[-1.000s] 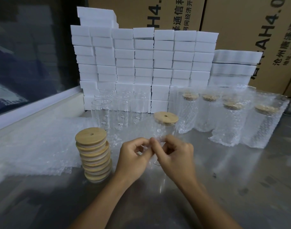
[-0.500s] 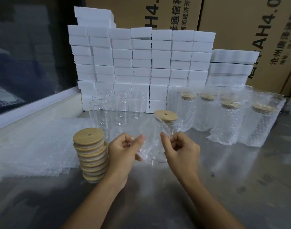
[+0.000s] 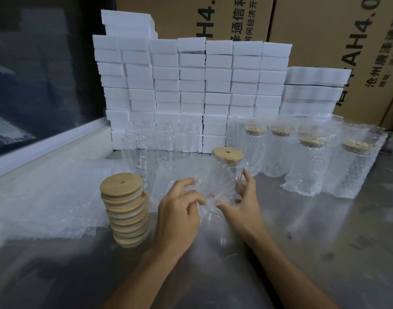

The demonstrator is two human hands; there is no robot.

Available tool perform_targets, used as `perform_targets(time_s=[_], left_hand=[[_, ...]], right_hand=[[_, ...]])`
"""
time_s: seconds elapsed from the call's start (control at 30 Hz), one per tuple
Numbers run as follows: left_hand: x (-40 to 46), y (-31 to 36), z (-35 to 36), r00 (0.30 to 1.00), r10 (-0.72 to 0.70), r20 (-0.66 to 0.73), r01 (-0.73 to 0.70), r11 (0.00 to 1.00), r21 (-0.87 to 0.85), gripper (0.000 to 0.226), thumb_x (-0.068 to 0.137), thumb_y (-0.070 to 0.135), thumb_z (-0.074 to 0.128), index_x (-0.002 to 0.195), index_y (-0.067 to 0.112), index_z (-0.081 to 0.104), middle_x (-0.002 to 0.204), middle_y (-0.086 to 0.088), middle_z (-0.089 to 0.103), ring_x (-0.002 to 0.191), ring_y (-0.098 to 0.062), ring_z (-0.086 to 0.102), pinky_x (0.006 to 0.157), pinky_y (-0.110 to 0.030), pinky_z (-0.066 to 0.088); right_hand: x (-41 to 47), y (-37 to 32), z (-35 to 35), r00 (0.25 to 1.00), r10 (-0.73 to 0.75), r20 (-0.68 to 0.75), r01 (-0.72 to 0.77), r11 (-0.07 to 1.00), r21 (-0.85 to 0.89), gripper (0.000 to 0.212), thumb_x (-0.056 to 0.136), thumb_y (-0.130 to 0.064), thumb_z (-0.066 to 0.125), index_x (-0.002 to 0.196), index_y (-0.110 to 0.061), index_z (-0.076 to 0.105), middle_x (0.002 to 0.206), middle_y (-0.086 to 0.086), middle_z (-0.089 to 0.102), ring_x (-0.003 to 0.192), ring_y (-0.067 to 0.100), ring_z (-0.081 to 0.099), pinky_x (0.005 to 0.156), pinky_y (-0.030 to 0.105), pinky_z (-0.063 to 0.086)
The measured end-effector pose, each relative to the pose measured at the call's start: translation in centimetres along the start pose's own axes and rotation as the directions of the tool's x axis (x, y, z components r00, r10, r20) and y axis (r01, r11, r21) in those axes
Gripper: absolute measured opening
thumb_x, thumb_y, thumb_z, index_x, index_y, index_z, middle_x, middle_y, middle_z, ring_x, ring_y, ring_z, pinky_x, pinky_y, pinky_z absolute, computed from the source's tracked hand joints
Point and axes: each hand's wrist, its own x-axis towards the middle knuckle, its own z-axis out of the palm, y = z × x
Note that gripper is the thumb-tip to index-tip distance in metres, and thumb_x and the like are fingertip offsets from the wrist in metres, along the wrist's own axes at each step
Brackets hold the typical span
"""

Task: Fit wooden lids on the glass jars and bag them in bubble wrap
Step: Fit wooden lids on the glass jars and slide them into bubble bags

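Observation:
A glass jar (image 3: 230, 172) with a wooden lid (image 3: 227, 154) stands on the steel table in front of me. A clear bubble wrap bag (image 3: 213, 184) hangs in front of the jar. My left hand (image 3: 180, 210) pinches the bag's left edge. My right hand (image 3: 244, 201) holds its right side, fingers spread against the jar. To the left rises a stack of wooden lids (image 3: 126, 208). Several bare glass jars (image 3: 142, 157) stand behind it. Several bagged, lidded jars (image 3: 311, 161) stand at the right.
A pile of flat bubble wrap bags (image 3: 46, 197) lies at the left. Stacked white foam blocks (image 3: 191, 85) form a wall behind the jars, with cardboard boxes (image 3: 325, 41) beyond. The steel table (image 3: 325, 241) stretches to the near right.
My hands have moved apart from a close pinch and spread the bubble wrap bag open, then brought it up against the lidded jar.

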Motion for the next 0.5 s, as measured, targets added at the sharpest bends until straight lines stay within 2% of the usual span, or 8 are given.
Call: perform_targets(time_s=[0.03,0.1,0.2,0.3,0.4,0.47,0.5], left_hand=[[-0.1,0.0,0.0,0.999,0.025,0.024,-0.025,0.999,0.023,0.037,0.069,-0.024,0.059,0.067,0.01,0.073,0.11,-0.009,0.069,0.075,-0.017,0.066,0.069,-0.004,0.041],[-0.1,0.2,0.0,0.998,0.046,0.047,-0.048,0.998,0.036,0.037,0.071,-0.023,0.06,0.074,0.009,0.078,0.112,-0.009,0.07,0.082,-0.019,0.069,0.076,-0.009,0.043],[-0.1,0.5,0.1,0.999,-0.022,0.038,0.018,0.995,0.094,0.032,0.08,-0.004,0.053,0.095,0.008,0.078,0.108,-0.003,0.073,0.091,-0.023,0.071,0.08,-0.03,0.056],[-0.1,0.2,0.0,0.99,-0.139,-0.011,0.139,0.982,0.124,0.031,0.08,0.009,0.052,0.097,0.013,0.077,0.105,0.003,0.075,0.091,-0.023,0.072,0.077,-0.04,0.058],[0.1,0.3,0.1,0.944,-0.327,-0.045,0.329,0.943,0.054,0.019,0.08,0.019,0.066,0.094,0.021,0.079,0.099,0.004,0.076,0.089,-0.021,0.072,0.079,-0.035,0.057],[0.6,0.6,0.3,0.862,-0.505,-0.043,0.503,0.863,-0.049,0.012,0.08,0.027,0.072,0.089,0.026,0.079,0.092,0.005,0.076,0.086,-0.018,0.072,0.078,-0.029,0.055],[0.8,0.8,0.2,0.84,-0.541,-0.041,0.537,0.839,-0.084,0.01,0.08,0.028,0.074,0.087,0.025,0.08,0.091,0.004,0.076,0.088,-0.018,0.072,0.079,-0.029,0.054]], right_hand=[[0.2,0.0,0.0,1.0,0.018,0.004,-0.018,1.0,-0.001,0.103,0.073,-0.03,0.091,0.152,-0.033,0.026,0.131,-0.017,0.053,0.119,-0.008,0.055,0.09,0.013,0.05],[0.4,-0.1,0.2,0.999,0.029,-0.034,-0.031,0.998,-0.05,0.092,0.068,-0.036,0.093,0.144,-0.027,0.041,0.126,-0.01,0.06,0.113,0.009,0.061,0.089,0.023,0.052],[0.3,-0.5,0.2,0.987,-0.01,-0.162,-0.001,0.998,-0.066,0.068,0.069,-0.036,0.092,0.123,-0.031,0.053,0.115,-0.006,0.06,0.105,0.016,0.06,0.083,0.024,0.049],[-0.4,-2.9,-0.1,0.954,-0.033,-0.298,0.066,0.993,0.101,0.059,0.067,-0.047,0.088,0.116,-0.039,0.054,0.111,-0.007,0.062,0.098,0.011,0.063,0.083,0.029,0.053],[-1.3,-6.1,0.1,0.936,-0.037,-0.351,0.163,0.928,0.336,0.074,0.06,-0.057,0.077,0.12,-0.02,0.058,0.099,-0.007,0.07,0.087,0.004,0.069,0.074,0.021,0.055],[-1.9,-7.7,0.6,0.946,-0.054,-0.321,0.207,0.861,0.465,0.068,0.062,-0.054,0.075,0.115,-0.015,0.059,0.086,-0.007,0.072,0.08,0.011,0.07,0.072,0.024,0.056],[-2.5,-8.5,1.1,0.957,-0.057,-0.285,0.206,0.824,0.528,0.069,0.062,-0.053,0.076,0.114,-0.011,0.058,0.084,-0.003,0.073,0.08,0.018,0.071,0.071,0.028,0.057]])
